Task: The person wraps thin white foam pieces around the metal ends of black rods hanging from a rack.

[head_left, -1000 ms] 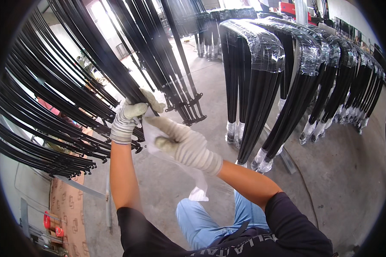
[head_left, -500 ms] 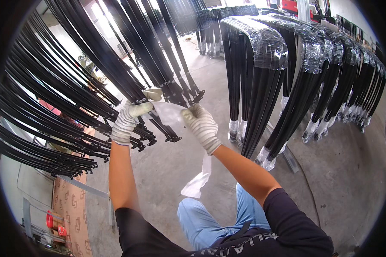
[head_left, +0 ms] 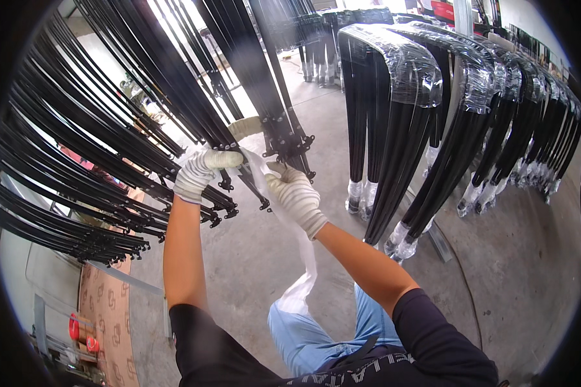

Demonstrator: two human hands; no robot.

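Note:
White-striped work gloves cover both my hands. My left hand [head_left: 206, 171] is closed around the lower ends of a bundle of hanging black bars [head_left: 168, 84], its thumb laid across them. From there a thin white plastic film strip [head_left: 306, 261] runs to my right hand [head_left: 295, 197], whose fingers pinch it. The strip's loose tail hangs down to my left knee. Behind the bars a pale curved shape [head_left: 246, 127] shows; whether it is glove fingers or something else I cannot tell. Right beside my right hand hang more black bars [head_left: 255, 77] with small end brackets.
More black bars [head_left: 77, 213] hang in rows on the left. At the right stand bent black bars [head_left: 394, 142] wrapped in clear film at tops and feet. A metal channel [head_left: 440, 242] and a dark cable [head_left: 461, 274] lie on the concrete floor. Red containers [head_left: 81, 329] are at lower left.
My right hand has moved slightly down and left, and the film between my hands has gone from spread to a narrow strip. My left hand has shifted slightly right on the bars.

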